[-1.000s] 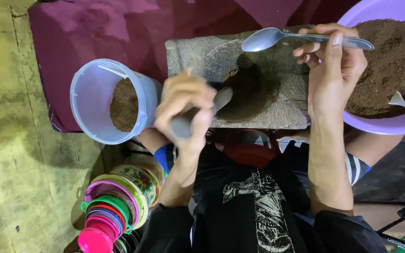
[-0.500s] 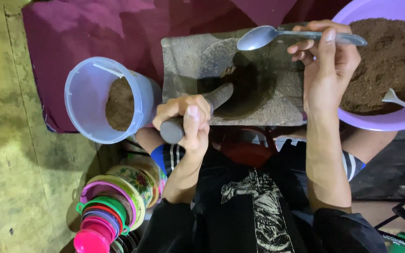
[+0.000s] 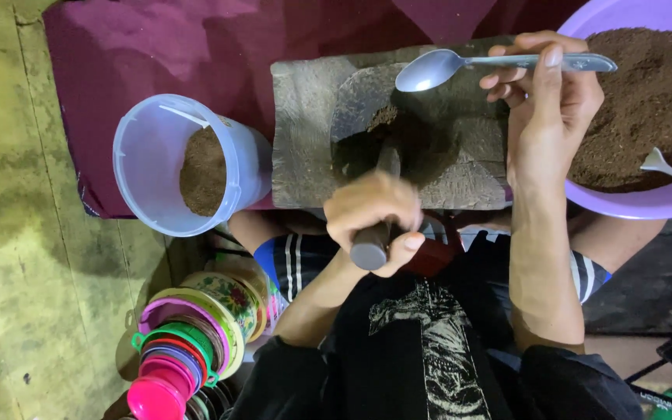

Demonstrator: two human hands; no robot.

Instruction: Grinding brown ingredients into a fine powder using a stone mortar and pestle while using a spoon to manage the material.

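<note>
My left hand (image 3: 375, 214) grips a grey stone pestle (image 3: 372, 243) whose far end rests in the dark hollow of a rough stone slab (image 3: 305, 148). Dark brown powder (image 3: 386, 124) lies in that hollow. My right hand (image 3: 546, 109) holds a metal spoon (image 3: 437, 68) level above the slab, its empty bowl pointing left. The spoon's handle reaches over the rim of a purple bowl (image 3: 639, 204) filled with brown powder.
A pale blue plastic tub (image 3: 145, 167) with brown powder inside lies tilted left of the slab, on a maroon cloth (image 3: 157, 47). A white plastic spoon (image 3: 666, 167) rests in the purple bowl. A stack of coloured plastic lids (image 3: 180, 350) stands at lower left on yellowish floor.
My left hand has swung the pestle from lying slanted to the left round to point straight into the hollow. The right hand keeps the spoon over the slab.
</note>
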